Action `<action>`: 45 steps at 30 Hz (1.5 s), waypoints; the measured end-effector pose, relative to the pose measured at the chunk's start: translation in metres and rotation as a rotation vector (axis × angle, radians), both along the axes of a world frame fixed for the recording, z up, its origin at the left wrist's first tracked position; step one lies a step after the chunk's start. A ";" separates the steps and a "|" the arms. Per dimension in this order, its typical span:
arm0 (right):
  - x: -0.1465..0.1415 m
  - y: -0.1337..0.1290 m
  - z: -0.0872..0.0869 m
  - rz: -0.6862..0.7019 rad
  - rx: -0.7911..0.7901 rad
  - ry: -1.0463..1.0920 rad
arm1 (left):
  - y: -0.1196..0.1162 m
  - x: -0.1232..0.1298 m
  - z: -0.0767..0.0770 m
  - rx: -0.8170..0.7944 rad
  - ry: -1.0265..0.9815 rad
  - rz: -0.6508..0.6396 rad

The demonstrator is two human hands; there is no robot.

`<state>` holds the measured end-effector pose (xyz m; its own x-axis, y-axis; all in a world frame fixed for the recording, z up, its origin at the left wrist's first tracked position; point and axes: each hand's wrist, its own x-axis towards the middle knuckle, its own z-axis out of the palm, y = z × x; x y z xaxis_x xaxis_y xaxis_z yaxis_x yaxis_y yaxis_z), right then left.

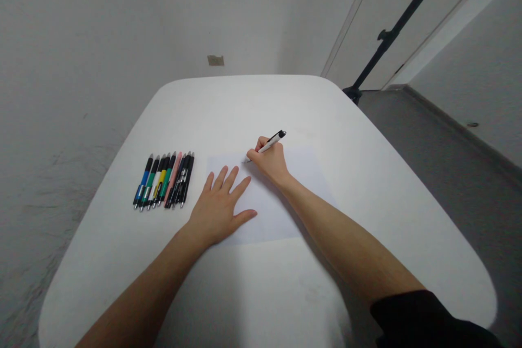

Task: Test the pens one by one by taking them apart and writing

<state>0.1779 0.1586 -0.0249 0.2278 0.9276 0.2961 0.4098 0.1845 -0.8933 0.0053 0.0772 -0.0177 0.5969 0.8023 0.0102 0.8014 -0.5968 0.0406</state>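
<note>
Your right fingers (253, 155) pinched the white pen (269, 143) over the paper (277, 206), its tip seemingly touching the sheet. Your left hand (218, 209) lay spread on the paper's left part.

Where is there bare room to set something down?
Bare table shows behind the paper to the far edge, and right of the right arm. Crowded: the paper, with the left hand and the right hand holding a pen, and the row of pens left of it.
</note>
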 end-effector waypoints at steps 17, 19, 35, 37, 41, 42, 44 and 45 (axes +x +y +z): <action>0.019 0.004 0.005 -0.004 -0.048 0.907 | -0.001 0.000 0.001 -0.002 0.007 0.004; 0.019 0.004 0.005 -0.006 -0.056 0.877 | -0.001 0.000 0.000 -0.006 0.000 0.001; 0.024 0.005 0.008 0.097 -0.087 0.948 | -0.002 0.000 0.000 0.012 -0.013 -0.002; 0.028 0.003 0.015 0.132 -0.107 0.969 | -0.002 0.000 0.000 0.010 -0.011 -0.001; 0.036 -0.004 0.032 0.218 -0.127 0.834 | -0.002 0.000 0.001 0.005 -0.016 -0.002; 0.038 -0.007 0.036 0.252 -0.126 0.791 | -0.002 0.000 0.001 0.002 -0.016 -0.002; 0.041 -0.010 0.039 0.298 -0.119 0.747 | -0.002 0.001 0.001 0.001 -0.015 -0.003; 0.042 -0.012 0.040 0.307 -0.119 0.729 | -0.002 0.001 0.001 0.004 -0.017 -0.003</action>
<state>0.2197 0.1470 0.0151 0.0549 0.9963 0.0663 -0.3390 0.0811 -0.9373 0.0061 0.0754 -0.0169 0.5990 0.8004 0.0233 0.7988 -0.5994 0.0519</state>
